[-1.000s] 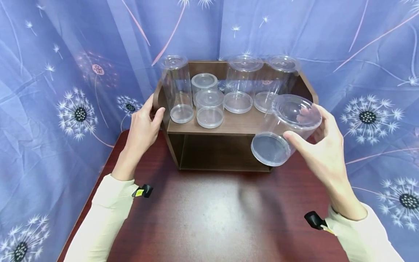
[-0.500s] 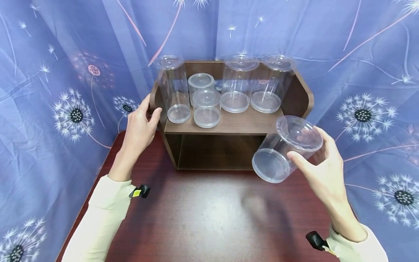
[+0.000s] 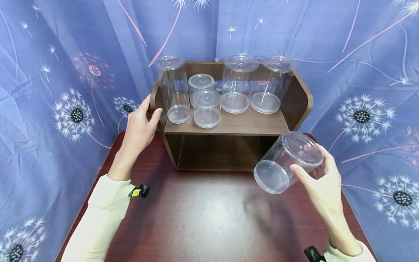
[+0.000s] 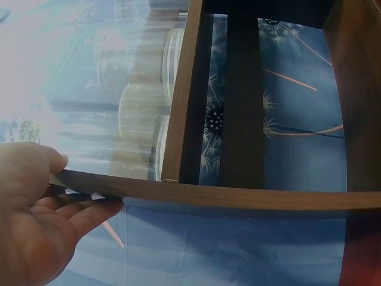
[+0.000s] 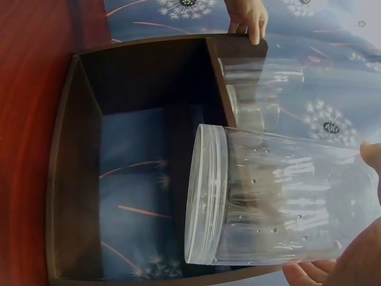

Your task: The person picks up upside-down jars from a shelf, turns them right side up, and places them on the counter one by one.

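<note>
1. Nearest the viewer, the dark red bench (image 3: 203, 218) is seen, with both cream sleeves lying over it at 7 and 5 o'clock.
2. At about 4 o'clock, a clear lidded jar (image 3: 288, 162) is held in the right hand (image 3: 322, 189), thumb on the near wall and fingers curled round the far side. It is carried tilted, one end turned toward the open lower bay of the shelf (image 3: 229, 125), and is kept above the bench, touching neither bench nor shelf. In the right wrist view the jar (image 5: 280, 196) is seen lying across the mouth of that lower bay.
3. At 10 o'clock, the shelf's left side panel is gripped by the left hand (image 3: 140, 125), thumb on the inner face and fingers on the outer; judged from this grip, the shelf is being steadied. The same pinch on the panel edge is shown in the left wrist view (image 4: 36, 208).
4. Farther back, on the shelf's upper board, a tall narrow jar (image 3: 173, 89), two short tubs (image 3: 205, 107) set one behind the other, and two wide jars (image 3: 253, 83) are stood upright, close together.
5. Farthest, a blue dandelion-print curtain (image 3: 65, 72) is hung behind everything.
</note>
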### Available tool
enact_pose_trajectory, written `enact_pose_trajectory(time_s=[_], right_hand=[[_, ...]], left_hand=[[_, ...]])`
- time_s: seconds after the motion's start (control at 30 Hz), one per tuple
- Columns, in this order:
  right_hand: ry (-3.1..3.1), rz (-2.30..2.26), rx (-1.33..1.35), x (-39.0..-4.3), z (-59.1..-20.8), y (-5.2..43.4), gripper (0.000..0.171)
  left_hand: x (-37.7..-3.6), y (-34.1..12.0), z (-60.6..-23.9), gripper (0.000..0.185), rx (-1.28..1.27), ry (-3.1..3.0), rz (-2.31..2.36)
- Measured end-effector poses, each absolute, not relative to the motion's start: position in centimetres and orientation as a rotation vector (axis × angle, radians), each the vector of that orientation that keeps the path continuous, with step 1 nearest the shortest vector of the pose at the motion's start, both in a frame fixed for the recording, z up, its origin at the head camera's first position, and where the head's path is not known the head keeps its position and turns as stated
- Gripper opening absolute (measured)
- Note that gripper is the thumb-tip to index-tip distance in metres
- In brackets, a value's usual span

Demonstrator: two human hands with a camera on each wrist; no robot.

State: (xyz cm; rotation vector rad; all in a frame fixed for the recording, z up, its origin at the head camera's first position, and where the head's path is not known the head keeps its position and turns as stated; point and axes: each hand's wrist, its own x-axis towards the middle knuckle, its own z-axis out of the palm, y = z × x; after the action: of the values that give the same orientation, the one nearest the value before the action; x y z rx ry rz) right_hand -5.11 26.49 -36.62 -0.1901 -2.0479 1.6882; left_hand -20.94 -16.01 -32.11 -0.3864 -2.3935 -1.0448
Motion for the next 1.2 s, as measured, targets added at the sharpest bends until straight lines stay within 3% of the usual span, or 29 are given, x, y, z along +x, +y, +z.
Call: enact_pose_trajectory(time_s=[0.73,1.2], right_hand=[[-1.934,1.907,-0.234,-5.1,-41.1,24.8,0.07],[-2.0,1.956,-0.286,-5.0,-43.0,23.4,0.067]], left_hand=[[-20.5,-16.5,-33.0,0.046,-0.367,-2.364,-1.136],[-19.0,-17.2,-35.9,0.046,-0.356,-2.239,-1.189]])
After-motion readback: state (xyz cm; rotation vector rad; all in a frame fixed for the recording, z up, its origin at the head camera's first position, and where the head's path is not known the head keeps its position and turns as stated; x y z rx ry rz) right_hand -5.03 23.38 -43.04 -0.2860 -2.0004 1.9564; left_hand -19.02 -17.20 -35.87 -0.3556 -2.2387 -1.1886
